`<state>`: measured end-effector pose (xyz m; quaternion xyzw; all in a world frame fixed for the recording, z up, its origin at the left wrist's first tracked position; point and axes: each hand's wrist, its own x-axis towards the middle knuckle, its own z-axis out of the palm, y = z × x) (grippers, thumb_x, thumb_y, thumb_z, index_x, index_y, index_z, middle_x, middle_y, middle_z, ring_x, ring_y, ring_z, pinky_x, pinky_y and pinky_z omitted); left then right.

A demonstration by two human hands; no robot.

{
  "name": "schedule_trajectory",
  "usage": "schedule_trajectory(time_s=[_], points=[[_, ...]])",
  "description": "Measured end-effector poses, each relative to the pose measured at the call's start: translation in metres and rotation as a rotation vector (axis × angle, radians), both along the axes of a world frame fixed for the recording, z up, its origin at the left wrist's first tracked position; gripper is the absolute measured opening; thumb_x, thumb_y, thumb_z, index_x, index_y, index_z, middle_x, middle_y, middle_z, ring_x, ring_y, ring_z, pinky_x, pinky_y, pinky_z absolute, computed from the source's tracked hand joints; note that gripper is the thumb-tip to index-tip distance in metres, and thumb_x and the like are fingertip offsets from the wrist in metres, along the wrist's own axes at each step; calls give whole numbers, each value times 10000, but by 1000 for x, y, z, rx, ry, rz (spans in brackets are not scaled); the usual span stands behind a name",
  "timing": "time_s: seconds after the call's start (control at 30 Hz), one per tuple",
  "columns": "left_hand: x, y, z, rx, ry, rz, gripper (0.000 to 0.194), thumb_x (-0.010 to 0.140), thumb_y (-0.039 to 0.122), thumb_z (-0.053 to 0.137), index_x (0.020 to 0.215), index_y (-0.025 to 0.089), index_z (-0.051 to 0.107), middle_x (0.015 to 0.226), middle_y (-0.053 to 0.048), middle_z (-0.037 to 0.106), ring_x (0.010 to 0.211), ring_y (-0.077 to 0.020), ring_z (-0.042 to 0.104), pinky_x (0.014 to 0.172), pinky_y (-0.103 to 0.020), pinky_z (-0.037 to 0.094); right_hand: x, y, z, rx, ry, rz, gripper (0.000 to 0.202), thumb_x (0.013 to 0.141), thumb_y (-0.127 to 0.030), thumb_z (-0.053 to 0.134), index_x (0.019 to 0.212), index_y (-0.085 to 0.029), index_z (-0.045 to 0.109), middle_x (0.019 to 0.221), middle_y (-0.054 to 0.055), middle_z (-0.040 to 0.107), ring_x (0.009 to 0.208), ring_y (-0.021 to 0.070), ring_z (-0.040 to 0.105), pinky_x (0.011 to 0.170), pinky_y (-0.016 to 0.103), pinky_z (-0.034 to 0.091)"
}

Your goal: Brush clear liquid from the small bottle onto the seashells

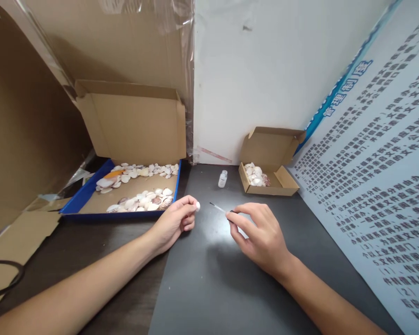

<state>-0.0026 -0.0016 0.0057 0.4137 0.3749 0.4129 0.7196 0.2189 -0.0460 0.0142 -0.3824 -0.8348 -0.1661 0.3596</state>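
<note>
Between the thumb and forefinger of my left hand is a small white seashell, held above the dark mat. My right hand pinches a small brush by its dark cap. Its thin clear stem and dark tip point left toward the shell, a short way apart from it. Behind the brush, a little glass bottle with a pale label stands upright and uncapped. Left of my left hand lies a blue-edged cardboard box whose lid is raised, with rows of shells along its front and back.
A smaller open cardboard box holding white shells stands at the back right. A printed board leans along the right side. Cardboard walls rise at the left and back, and a black cable loops at the left edge.
</note>
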Motion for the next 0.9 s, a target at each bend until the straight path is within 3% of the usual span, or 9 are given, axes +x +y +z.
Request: schedule_trajectory(time_s=[0.23,0.9], points=[[0,0,-1,17,-8,-30,206,836,294,683,802,178,517,594,87,306,497,-57,218,463,-192,216,-4,-4,0,5,57,98,287,839,-37,611,1058,-221,626,925,81,673,818,219,616,733,365,492],[1,-4,-4,-1,-58,-140,226,843,339,693,852,186,526,570,91,309,482,-54,226,465,-198,197,-8,-2,-5,-23,91,126,229,837,-44,621,1020,-179,647,877,83,683,764,211,605,688,347,471]])
